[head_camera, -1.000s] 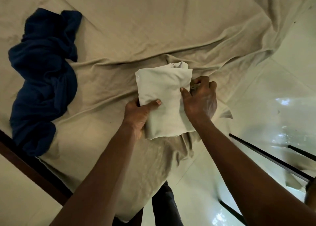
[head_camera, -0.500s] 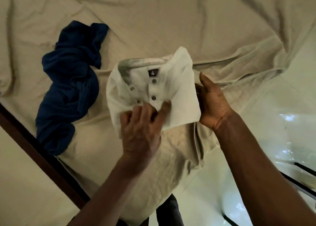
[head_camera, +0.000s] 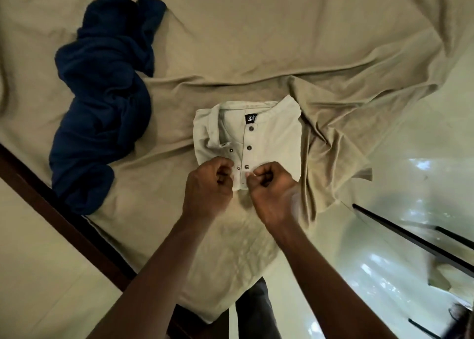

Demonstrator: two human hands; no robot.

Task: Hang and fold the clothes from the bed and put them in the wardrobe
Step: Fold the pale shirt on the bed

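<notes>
You've flipped the folded pale-cream buttoned cotton shirt (head_camera: 269,138) face-up, just right of the crumpled navy-blue garment (head_camera: 102,94). Your left hand (head_camera: 207,187) and right hand (head_camera: 272,192) pinch its near placket, so the fold looks nearly done.

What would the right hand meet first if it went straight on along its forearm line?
The folded pale shirt itself: the right hand pinches its near edge and points up-left across it. Past the shirt, probably only bed sheet, though height above it is unclear.

Rumpled beige bed (head_camera: 282,30) with folded pale shirt (head_camera: 274,143), crumpled navy garment (head_camera: 102,94).
</notes>
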